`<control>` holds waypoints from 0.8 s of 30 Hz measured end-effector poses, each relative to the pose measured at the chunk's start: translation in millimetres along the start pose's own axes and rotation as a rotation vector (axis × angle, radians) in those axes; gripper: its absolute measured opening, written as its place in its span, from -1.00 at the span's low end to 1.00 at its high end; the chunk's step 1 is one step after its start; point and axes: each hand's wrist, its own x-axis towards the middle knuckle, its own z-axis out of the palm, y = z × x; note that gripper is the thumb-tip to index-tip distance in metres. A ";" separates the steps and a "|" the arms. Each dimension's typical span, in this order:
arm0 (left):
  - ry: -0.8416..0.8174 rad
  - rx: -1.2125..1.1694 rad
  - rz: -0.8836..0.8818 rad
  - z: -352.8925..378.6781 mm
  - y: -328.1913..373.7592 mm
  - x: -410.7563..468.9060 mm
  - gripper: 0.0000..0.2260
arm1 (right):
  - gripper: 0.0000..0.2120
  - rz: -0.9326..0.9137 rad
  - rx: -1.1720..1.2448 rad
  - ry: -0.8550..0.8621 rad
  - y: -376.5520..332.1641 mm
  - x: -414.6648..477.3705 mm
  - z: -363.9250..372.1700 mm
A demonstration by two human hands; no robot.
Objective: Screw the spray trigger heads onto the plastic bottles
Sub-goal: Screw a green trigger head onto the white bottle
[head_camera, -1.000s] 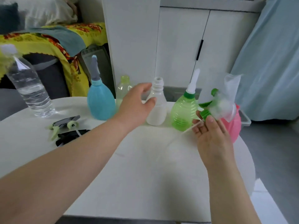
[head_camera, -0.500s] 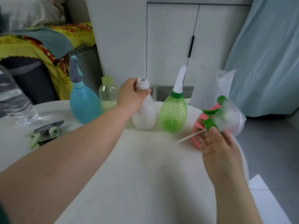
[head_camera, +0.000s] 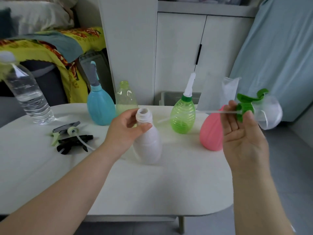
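My left hand [head_camera: 126, 131] grips the neck of an open white bottle [head_camera: 148, 143], tilted slightly, at the middle of the white table [head_camera: 152, 187]. My right hand [head_camera: 242, 133] holds a green spray trigger head [head_camera: 246, 106] in a clear plastic bag, to the right of the bottle; its thin dip tube [head_camera: 194, 113] points left. Behind stand a blue bottle [head_camera: 100, 107] with a grey head, an open pale green bottle [head_camera: 126, 97], a green ribbed bottle [head_camera: 183, 112] with a white nozzle, and a pink bottle [head_camera: 211, 131].
Loose trigger heads, one black [head_camera: 72, 145] and one grey with pale green [head_camera: 66, 130], lie at the table's left. A clear water bottle [head_camera: 27, 94] stands at the far left. White cabinets and a blue curtain are behind; a grey bin [head_camera: 169, 97] sits past the table.
My left hand has drawn the white bottle toward me from the row. My right hand has raised the green trigger head, turning its tube to point left.
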 end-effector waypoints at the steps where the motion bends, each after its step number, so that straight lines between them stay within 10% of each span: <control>1: -0.020 0.000 -0.011 2.6 -1.0 -1.6 -0.71 | -0.87 -0.002 -0.005 0.009 -3.1 0.8 8.2; 13: -0.059 0.046 0.033 3.8 -6.0 -11.5 -0.71 | -0.84 -0.091 -0.356 -0.248 -20.6 17.8 89.1; 24: -0.046 0.019 0.050 5.4 -10.8 -10.9 -0.74 | -0.73 0.260 -1.064 -0.561 54.4 10.0 89.8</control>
